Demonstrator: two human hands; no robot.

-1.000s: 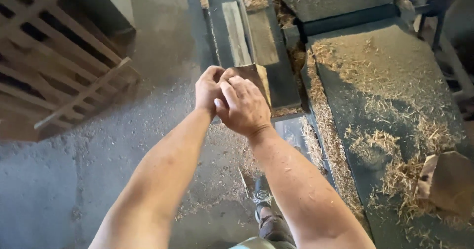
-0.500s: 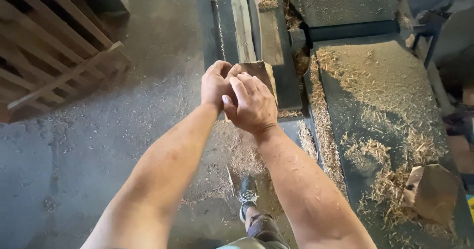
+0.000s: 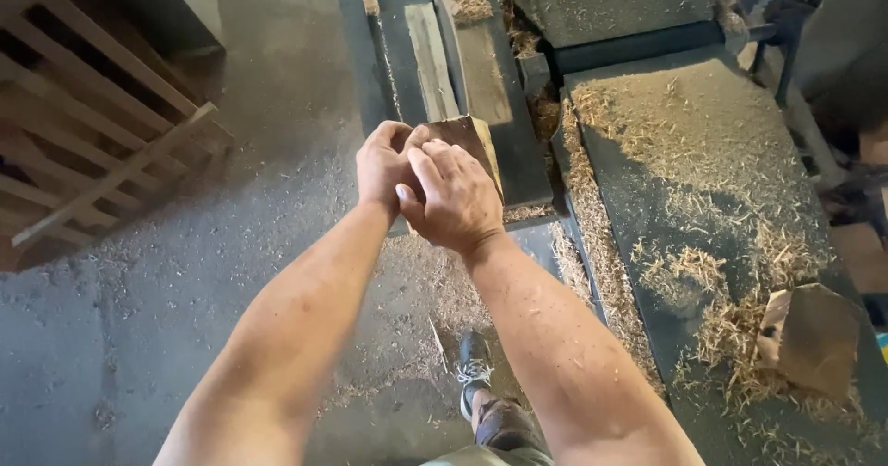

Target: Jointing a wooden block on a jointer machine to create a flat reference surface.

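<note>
The counter [image 3: 731, 179] on the right is buried in shavings, the machine bed [image 3: 462, 68] sits ahead with a plank [image 3: 430, 59] on it, and there's a pallet [image 3: 83, 124] on the left. Both hands are clamped together on a wood block [image 3: 467, 138] at the bed's near end, left hand [image 3: 384, 165] behind, right hand [image 3: 453, 198] on top. I'd keep it square and push evenly, fingers clear. Compared with half a second ago, the grip looks the same and only the view shifted.

No packages, labels, signs or screens are showing anywhere in this view. Nothing printed or boxed is appearing on any surface.
</note>
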